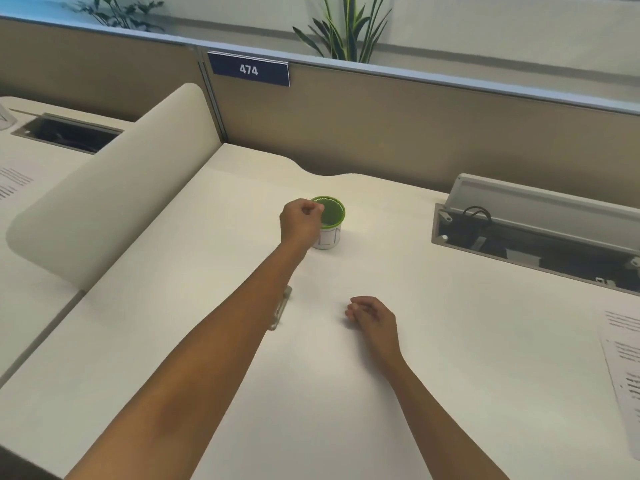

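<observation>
A white cup (328, 237) with a green strainer insert (334, 213) in its mouth stands on the white desk (346, 393), a little behind the middle. My left hand (300, 221) reaches out to the cup's left side, fingers curled, thumb and forefinger pinching at the green rim. It hides the left part of the cup. My right hand (372, 317) rests on the desk nearer to me and to the right, fingers loosely curled and holding nothing.
A small clear plastic piece (281, 308) lies on the desk, partly under my left forearm. An open cable tray (533, 244) sits at the right. Printed sheets (623, 368) lie at the right edge. A curved divider (114, 188) rises at the left and a partition with sign 474 (249, 69) behind.
</observation>
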`<state>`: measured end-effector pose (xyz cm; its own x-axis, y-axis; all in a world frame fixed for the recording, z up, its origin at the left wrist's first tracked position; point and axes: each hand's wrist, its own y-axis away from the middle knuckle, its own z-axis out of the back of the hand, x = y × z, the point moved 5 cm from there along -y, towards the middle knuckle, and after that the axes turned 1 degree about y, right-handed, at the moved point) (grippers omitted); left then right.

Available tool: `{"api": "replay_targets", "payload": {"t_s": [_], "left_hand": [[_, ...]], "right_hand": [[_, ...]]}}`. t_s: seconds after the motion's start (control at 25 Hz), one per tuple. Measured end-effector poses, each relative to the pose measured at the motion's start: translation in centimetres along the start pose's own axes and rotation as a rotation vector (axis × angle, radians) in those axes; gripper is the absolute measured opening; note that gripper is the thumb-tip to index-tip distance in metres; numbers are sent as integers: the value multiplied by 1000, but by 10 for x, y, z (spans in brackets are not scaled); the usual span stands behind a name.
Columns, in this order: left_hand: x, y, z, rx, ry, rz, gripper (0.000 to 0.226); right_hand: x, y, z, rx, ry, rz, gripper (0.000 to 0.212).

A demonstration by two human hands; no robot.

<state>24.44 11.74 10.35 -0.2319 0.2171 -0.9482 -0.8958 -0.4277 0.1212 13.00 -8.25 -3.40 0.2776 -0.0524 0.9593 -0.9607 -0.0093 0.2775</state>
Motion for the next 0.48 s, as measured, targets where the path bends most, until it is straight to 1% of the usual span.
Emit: {"api": "replay_targets", "payload": {"t_s": [0.08, 0.2, 0.36, 0.4, 0.48], "left_hand": [[-4, -19, -4, -25, -60, -14, 13], [1, -35, -4, -34, -116, -12, 16], [7, -40, 1, -59, -80, 10, 19], [8, -37, 3, -72, -66, -5, 20], [11, -26, 5, -91, -79, -88, 21]], "right_hand": [[0, -1, -1, 10, 4, 5, 9], [-2, -2, -1, 21, -7, -3, 8], [-1, -6, 0, 25, -14, -9, 7], [0, -7, -1, 27, -14, -10, 8], [0, -6, -1, 27, -14, -9, 8]]}}
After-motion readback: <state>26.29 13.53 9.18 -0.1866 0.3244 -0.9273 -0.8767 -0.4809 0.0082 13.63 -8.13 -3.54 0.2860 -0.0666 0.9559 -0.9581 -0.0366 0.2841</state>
